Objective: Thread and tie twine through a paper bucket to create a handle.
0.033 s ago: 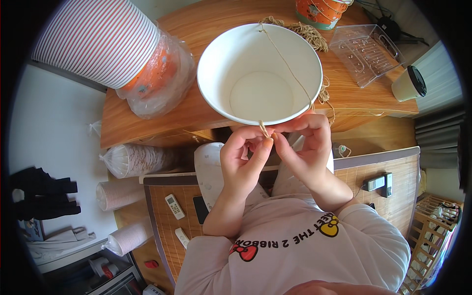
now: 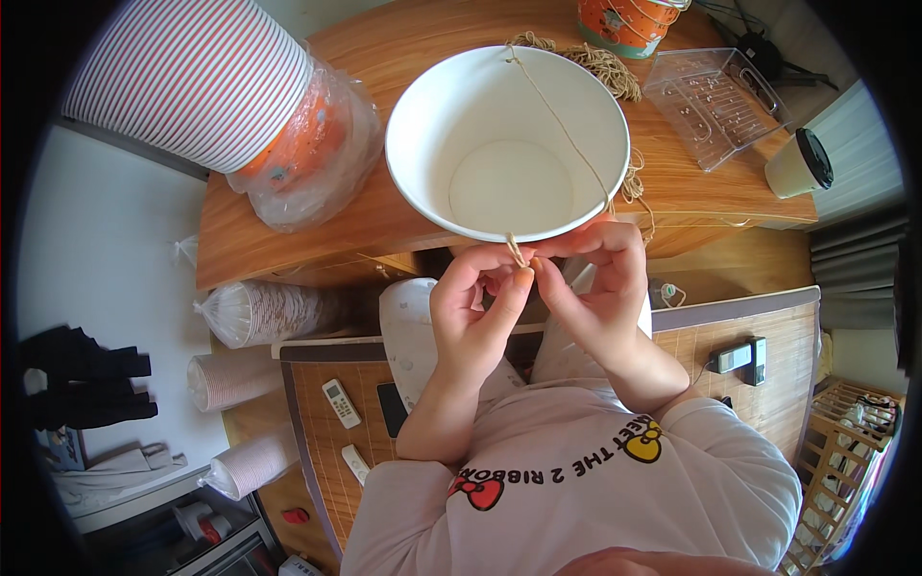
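Note:
A large white paper bucket (image 2: 509, 163) tilts toward me at the near edge of the table, its open mouth facing up. Thin tan string (image 2: 557, 110) runs from a hole at its far rim across the opening to the right side. A short twisted length of it comes over the near rim. There my left hand (image 2: 480, 298) pinches the string between thumb and forefinger. Tip to tip with it, my right hand (image 2: 600, 288) is closed on the same string, its forefinger along the bucket's outer wall. The string's very end is hidden by the fingertips.
Nested paper buckets (image 2: 192, 86) in clear plastic stand at the table's left. Behind the bucket lies a heap of tan string (image 2: 610, 72), near an orange bucket (image 2: 624, 27). To the right are a clear plastic tray (image 2: 715, 106) and a lidded cup (image 2: 799, 165).

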Demonstrator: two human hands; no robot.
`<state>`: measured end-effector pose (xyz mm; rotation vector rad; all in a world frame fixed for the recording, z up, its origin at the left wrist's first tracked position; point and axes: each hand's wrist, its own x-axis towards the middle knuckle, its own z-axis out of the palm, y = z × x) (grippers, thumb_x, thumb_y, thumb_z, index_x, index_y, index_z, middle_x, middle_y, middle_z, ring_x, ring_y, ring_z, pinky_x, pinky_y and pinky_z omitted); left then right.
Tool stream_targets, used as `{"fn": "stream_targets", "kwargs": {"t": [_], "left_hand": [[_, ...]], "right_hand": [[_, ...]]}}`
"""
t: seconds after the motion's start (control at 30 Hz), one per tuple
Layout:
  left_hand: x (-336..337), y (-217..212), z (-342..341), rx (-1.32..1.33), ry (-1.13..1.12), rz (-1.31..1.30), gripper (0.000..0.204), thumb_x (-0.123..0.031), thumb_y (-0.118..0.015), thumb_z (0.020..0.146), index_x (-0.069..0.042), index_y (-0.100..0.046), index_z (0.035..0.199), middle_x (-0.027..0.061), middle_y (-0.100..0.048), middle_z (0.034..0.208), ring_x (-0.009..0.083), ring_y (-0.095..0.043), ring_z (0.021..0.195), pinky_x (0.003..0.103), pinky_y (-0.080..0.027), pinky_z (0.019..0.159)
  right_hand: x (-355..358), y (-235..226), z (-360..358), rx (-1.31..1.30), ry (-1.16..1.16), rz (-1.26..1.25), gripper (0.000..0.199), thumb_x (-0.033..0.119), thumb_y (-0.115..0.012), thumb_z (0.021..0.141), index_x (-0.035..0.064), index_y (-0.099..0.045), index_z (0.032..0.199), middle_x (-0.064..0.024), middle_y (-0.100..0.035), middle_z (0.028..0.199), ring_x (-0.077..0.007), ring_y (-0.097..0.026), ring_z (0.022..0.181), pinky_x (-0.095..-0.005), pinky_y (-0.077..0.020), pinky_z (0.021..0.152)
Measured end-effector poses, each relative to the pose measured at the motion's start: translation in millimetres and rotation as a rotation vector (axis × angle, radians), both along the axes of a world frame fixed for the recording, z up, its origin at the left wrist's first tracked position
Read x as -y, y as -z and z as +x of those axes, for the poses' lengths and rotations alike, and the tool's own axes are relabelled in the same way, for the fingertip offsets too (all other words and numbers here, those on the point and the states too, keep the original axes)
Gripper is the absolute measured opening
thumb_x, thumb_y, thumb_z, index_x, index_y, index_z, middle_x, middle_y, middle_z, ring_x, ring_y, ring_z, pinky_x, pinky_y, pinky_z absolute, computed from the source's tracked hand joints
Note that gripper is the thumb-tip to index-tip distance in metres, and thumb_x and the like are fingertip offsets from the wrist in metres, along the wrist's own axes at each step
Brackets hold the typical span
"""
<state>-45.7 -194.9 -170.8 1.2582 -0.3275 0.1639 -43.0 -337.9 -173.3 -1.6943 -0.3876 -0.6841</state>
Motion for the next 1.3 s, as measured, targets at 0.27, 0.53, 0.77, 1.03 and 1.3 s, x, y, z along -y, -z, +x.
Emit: {"fn": "stream_targets", "kwargs": {"t": [0.27, 0.53, 0.77, 1.03, 1.3], "left_hand": [[5.7, 11.7, 10.2, 0.082, -0.114, 0.102, 0.012, 0.000, -0.068, 0.088, 0.000, -0.063, 0.099, 0.0054, -0.067, 0.099, 0.0059, -0.058, 0.075, 0.020, -0.047, 0.065], [3.7, 16.9, 15.9, 0.053, -0.124, 0.107, 0.008, -0.003, -0.068, 0.088, 0.001, -0.064, 0.094, 0.0046, -0.066, 0.096, 0.0051, -0.055, 0.072, 0.018, -0.043, 0.063], [2.4, -6.7, 13.6, 0.003, -0.050, -0.030, 0.008, -0.005, -0.068, 0.088, 0.001, -0.065, 0.093, 0.0005, -0.061, 0.086, 0.0019, -0.041, 0.065, 0.019, -0.031, 0.057], [-3.4, -14.2, 8.5, -0.063, 0.026, -0.096, 0.007, -0.003, -0.069, 0.087, 0.001, -0.065, 0.091, -0.0006, -0.060, 0.081, 0.0023, -0.043, 0.067, 0.019, -0.035, 0.061], [-5.6, -12.2, 4.8, -0.102, 0.075, -0.162, 0.007, -0.004, -0.068, 0.089, 0.001, -0.065, 0.092, 0.0021, -0.063, 0.084, 0.0054, -0.053, 0.074, 0.021, -0.041, 0.068]], "right_hand": [[-0.4, 0.4, 4.6, 0.029, 0.139, -0.074, 0.039, 0.002, -0.079, 0.071, 0.0090, -0.055, 0.100, -0.0010, -0.068, 0.090, -0.0204, -0.057, 0.081, -0.0319, -0.0404, 0.079], [1.1, -9.0, 8.0, 0.211, 0.234, -0.326, 0.040, 0.000, -0.078, 0.068, 0.0109, -0.055, 0.099, 0.0023, -0.067, 0.086, -0.0183, -0.056, 0.072, -0.0331, -0.0378, 0.073], [2.3, -5.1, -1.1, 0.023, 0.058, -0.131, 0.039, -0.001, -0.078, 0.068, 0.0104, -0.056, 0.098, 0.0017, -0.067, 0.086, -0.0187, -0.057, 0.074, -0.0324, -0.0394, 0.076], [7.6, -11.4, 3.7, 0.227, -0.070, -0.113, 0.037, -0.003, -0.076, 0.070, 0.0101, -0.057, 0.098, 0.0017, -0.068, 0.084, -0.0180, -0.060, 0.075, -0.0305, -0.0402, 0.073], [8.4, -13.4, 1.0, 0.220, -0.062, -0.140, 0.035, -0.002, -0.076, 0.070, 0.0095, -0.057, 0.098, 0.0010, -0.068, 0.085, -0.0174, -0.060, 0.074, -0.0302, -0.0404, 0.074]]}}
